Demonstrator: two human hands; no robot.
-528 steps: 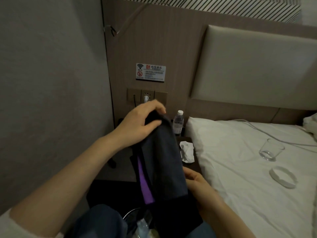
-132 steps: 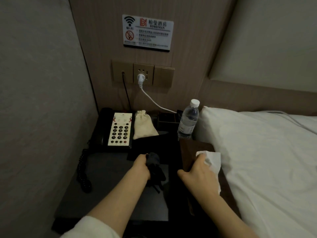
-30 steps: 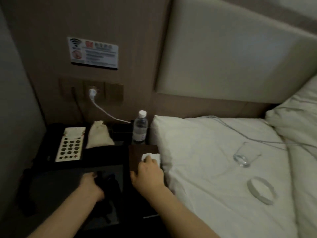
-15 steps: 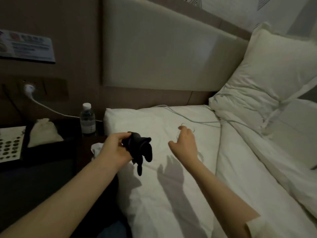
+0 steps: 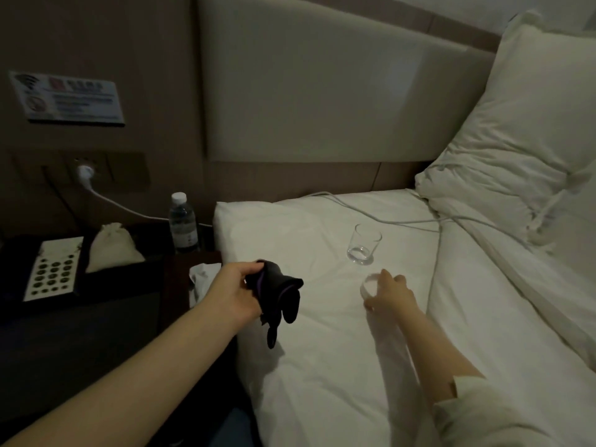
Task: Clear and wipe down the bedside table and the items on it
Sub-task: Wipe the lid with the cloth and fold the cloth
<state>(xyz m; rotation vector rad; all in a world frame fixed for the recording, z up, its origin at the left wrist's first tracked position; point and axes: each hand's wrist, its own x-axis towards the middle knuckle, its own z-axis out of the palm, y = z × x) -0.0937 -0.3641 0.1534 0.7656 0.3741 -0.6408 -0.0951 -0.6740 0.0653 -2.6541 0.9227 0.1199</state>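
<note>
My left hand [image 5: 235,288] grips a bunched dark cloth [image 5: 280,295] with a purple edge, held over the bed's left edge. My right hand [image 5: 390,293] lies on the white sheet, its thumb and fingers curled round a white ring [image 5: 369,283]. An empty clear glass [image 5: 362,243] stands upright on the sheet just beyond that hand. The dark bedside table [image 5: 96,333] is at the left. On it are a telephone [image 5: 51,269], a beige pouch [image 5: 111,248], a water bottle [image 5: 183,224] and a crumpled white tissue [image 5: 201,279].
A white charger cable [image 5: 387,219] runs from the wall socket [image 5: 85,171] across the bed. A large pillow [image 5: 516,140] leans at the right against the padded headboard [image 5: 322,91]. The white duvet [image 5: 322,366] fills the foreground.
Since half a second ago my right hand has come back from the glass to the white ring and closed on it. My left hand still holds the cloth above the bed's edge.
</note>
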